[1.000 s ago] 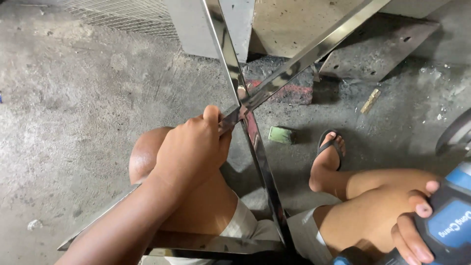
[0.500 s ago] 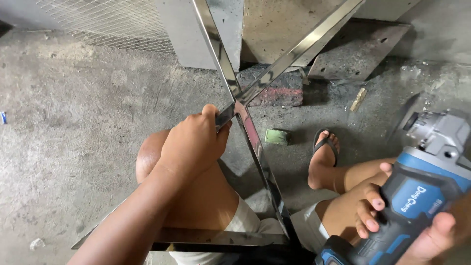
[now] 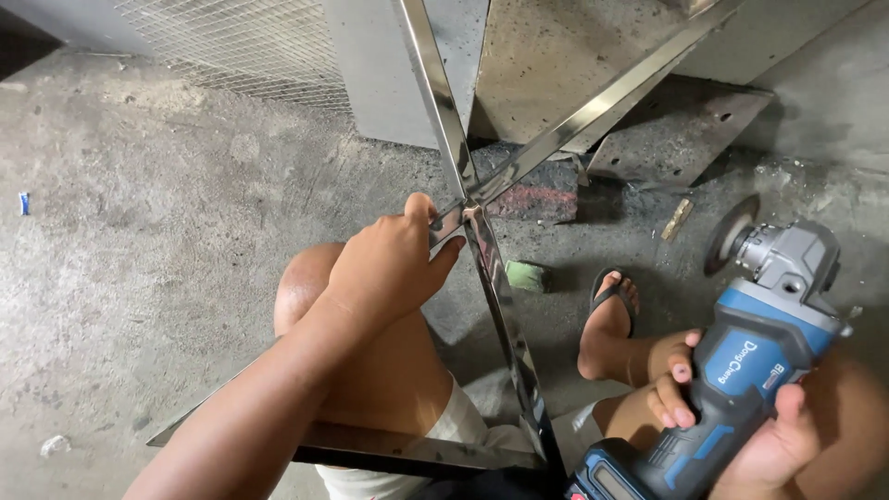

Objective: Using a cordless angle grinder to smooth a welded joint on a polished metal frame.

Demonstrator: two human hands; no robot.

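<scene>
Steel frame [image 3: 486, 268] of shiny bars stands on concrete floor [image 3: 139, 278] between knees; left hand [image 3: 394, 264], grip pinching frame at the bar joint. Right hand [image 3: 750, 435], grip wrapped round blue-grey angle grinder [image 3: 741, 361], well right of frame

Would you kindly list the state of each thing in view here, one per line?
left hand: gripping the metal frame beside its crossing joint
right hand: wrapped around the angle grinder, held clear of the frame
grinder disc: mounted, touching nothing
metal frame: propped up, bars meeting at one joint
green block: lying on the concrete floor
</scene>
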